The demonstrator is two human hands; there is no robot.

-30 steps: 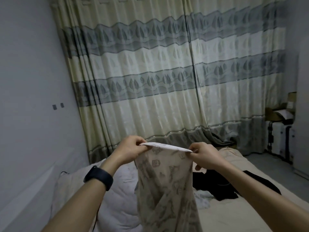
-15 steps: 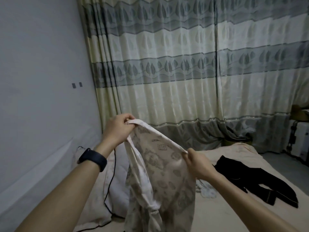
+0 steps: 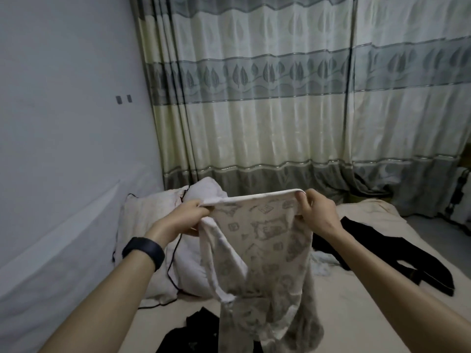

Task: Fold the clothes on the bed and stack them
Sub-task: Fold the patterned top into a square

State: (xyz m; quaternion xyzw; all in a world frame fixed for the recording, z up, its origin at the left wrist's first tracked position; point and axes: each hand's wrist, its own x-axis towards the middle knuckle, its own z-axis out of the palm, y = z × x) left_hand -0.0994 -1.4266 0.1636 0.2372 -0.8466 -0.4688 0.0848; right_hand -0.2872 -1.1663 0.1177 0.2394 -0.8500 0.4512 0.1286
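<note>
A pale grey wall [image 3: 63, 123] with 2 small dark sockets [image 3: 124, 99] fills the left side. Below it, a crumpled white pillow [image 3: 142, 225] lies at the left end of the beige-sheeted bed [image 3: 356, 314], with a thin black cable [image 3: 173, 258] trailing across it. The left hand [image 3: 183, 220], a black wristband [image 3: 144, 250] on its wrist, has its fingers curled round the left end of the top hem of a cream cotton garment printed with grey figures [image 3: 260, 250]. The garment is held up above the bed, its hem stretched roughly level between both hands, the rest hanging down in loose folds. Under its lower end a crumpled black garment [image 3: 193, 329] lies on the sheet. The right hand [image 3: 318, 215] pinches the hem's right end, thumb on the near side. Just right of the hanging cloth a small pale rag [image 3: 321, 263] lies on the bed, and beyond it a long black garment [image 3: 382, 250] is spread flat. A cream curtain with grey leaf bands [image 3: 280, 110] hangs behind
</note>
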